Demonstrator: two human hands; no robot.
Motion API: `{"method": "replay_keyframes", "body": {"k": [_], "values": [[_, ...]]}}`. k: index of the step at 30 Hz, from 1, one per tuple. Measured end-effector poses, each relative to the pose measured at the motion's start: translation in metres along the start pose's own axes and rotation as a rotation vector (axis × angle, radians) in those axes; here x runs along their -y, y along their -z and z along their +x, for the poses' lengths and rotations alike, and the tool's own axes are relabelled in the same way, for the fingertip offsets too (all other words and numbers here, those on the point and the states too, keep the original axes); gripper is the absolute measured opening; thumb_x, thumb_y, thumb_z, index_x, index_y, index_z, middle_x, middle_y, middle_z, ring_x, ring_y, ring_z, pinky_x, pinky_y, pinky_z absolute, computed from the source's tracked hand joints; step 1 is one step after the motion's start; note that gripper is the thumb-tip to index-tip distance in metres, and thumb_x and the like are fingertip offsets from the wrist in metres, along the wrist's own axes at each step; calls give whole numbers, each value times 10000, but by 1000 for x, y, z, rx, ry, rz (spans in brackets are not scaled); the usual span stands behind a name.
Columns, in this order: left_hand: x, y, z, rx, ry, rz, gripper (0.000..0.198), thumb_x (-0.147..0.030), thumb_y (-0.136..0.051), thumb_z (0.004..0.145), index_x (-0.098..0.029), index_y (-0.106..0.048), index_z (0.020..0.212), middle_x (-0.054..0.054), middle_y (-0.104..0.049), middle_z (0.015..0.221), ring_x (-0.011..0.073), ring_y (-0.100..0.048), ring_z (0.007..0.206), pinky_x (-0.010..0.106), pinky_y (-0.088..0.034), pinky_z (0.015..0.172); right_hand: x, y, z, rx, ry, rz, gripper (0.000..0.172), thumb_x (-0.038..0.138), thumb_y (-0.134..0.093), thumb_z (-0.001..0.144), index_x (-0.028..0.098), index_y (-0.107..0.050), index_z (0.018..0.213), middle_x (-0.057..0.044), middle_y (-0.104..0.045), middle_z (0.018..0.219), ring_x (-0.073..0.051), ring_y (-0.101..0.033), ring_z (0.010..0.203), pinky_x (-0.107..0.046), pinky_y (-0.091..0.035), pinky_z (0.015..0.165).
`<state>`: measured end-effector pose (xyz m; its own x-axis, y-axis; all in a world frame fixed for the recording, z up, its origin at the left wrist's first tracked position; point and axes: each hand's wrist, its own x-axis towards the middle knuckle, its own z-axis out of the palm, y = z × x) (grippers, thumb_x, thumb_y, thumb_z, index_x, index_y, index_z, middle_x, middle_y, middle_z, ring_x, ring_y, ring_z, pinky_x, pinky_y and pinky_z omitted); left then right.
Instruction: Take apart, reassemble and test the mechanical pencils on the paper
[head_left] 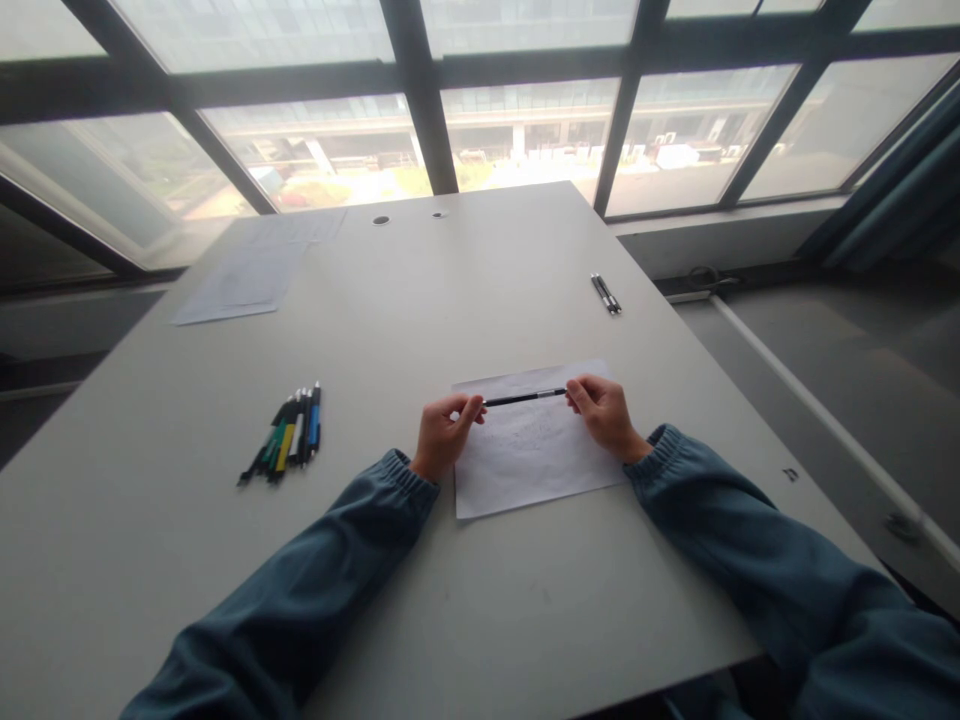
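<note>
A dark pen [523,397] with a pale band is stretched level between my two hands. My left hand [444,432] pinches its left end between thumb and fingers. At the other end, my right hand [604,412] has the tip in a similar pinch. Beneath the pen lies a white sheet of paper [517,470] with faint marks on it. Both fists cover the very ends of the pen, and my right wrist hangs over the sheet's right edge.
To the left lies a bunch of several pens [292,432] in mixed colours. Two pens [606,294] rest near the right edge of the white table [450,290]. Papers [244,275] lie at the far left, and windows rise behind the table.
</note>
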<state>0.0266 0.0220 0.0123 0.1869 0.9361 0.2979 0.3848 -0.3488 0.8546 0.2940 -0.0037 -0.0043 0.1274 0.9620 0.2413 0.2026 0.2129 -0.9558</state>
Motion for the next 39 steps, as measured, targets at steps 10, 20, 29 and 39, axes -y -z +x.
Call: {"method": "replay_keyframes", "body": {"k": [10, 20, 29, 39], "values": [[1, 0, 0, 20, -3, -9, 462, -484, -584, 946, -175, -693, 620, 41, -722, 658, 166, -679, 651, 278, -529, 699, 2, 0, 0, -6, -8, -23, 441, 553, -605, 919, 182, -634, 683, -7, -603, 600, -133, -539, 544, -260, -436, 533], [-1, 0, 0, 14, 7, -19, 474, -507, -587, 940, -177, -695, 617, 37, -710, 622, 166, -673, 615, 275, -530, 667, 2, 0, 0, -3, 8, -41, 463, 574, -589, 923, 190, -624, 668, -6, -596, 591, -135, -527, 540, -265, -430, 535], [-1, 0, 0, 18, 13, -33, 490, -524, -583, 938, -173, -700, 617, 37, -701, 600, 159, -664, 584, 267, -519, 633, 5, 0, 1, 0, 9, -37, 464, 564, -591, 926, 186, -619, 659, -4, -587, 586, -131, -522, 539, -262, -416, 534], [0, 0, 1, 12, -8, -33, 444, -501, -614, 924, -177, -703, 634, 40, -718, 651, 163, -670, 642, 266, -509, 656, 4, -1, 1, -19, -8, -10, 442, 548, -606, 920, 184, -635, 671, -6, -600, 593, -129, -530, 539, -263, -434, 535]]}}
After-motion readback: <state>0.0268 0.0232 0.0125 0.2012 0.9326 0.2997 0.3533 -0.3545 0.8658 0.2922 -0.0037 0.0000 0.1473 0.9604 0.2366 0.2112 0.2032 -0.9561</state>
